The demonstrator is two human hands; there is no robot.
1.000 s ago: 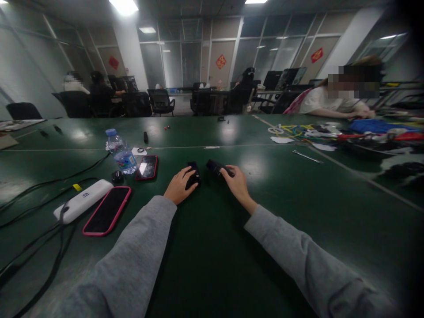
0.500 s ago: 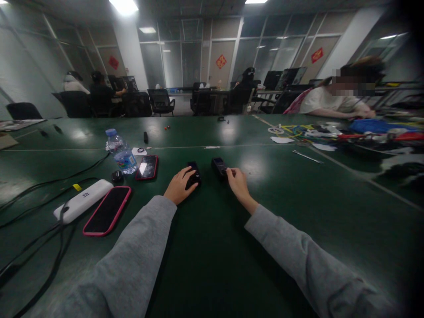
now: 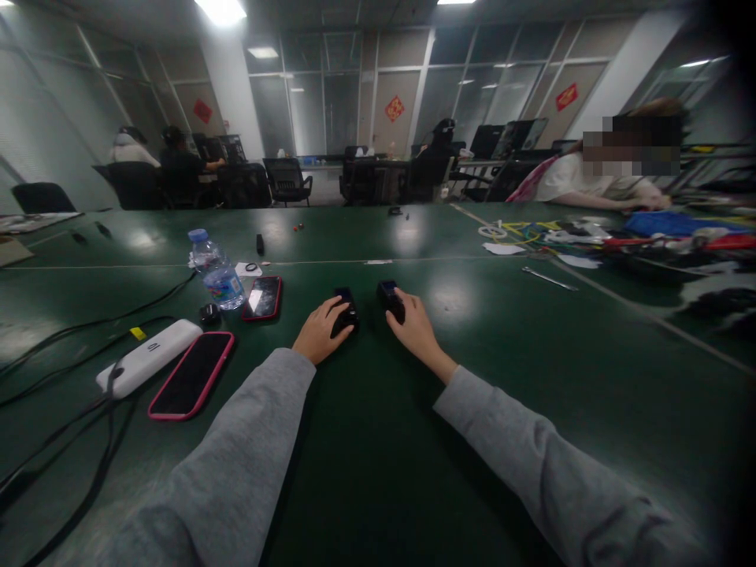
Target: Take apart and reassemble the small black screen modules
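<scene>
Two small black handheld devices lie on the green table (image 3: 360, 441) in front of me, side by side and a little apart. My left hand (image 3: 320, 329) is closed around the left black handheld device (image 3: 343, 294), its thumb at the near end and its fingers over the top. Around the right black handheld device (image 3: 387, 288), which has a small screen at its far end, my right hand (image 3: 414, 324) grips with the thumb on the near left and the fingers on the right. Their exact kind is hard to make out.
Left of my arm are a red-edged phone (image 3: 192, 378), a white power bank (image 3: 150, 358) with black cables, a second phone (image 3: 263, 299) and a water bottle (image 3: 217, 272). A wrench (image 3: 549, 279) and a cable pile (image 3: 655, 244) lie right, near a seated person (image 3: 582, 181).
My right hand has shifted left over the right device, going from a pinch at its right edge to a grip around it. The left hand stays in place.
</scene>
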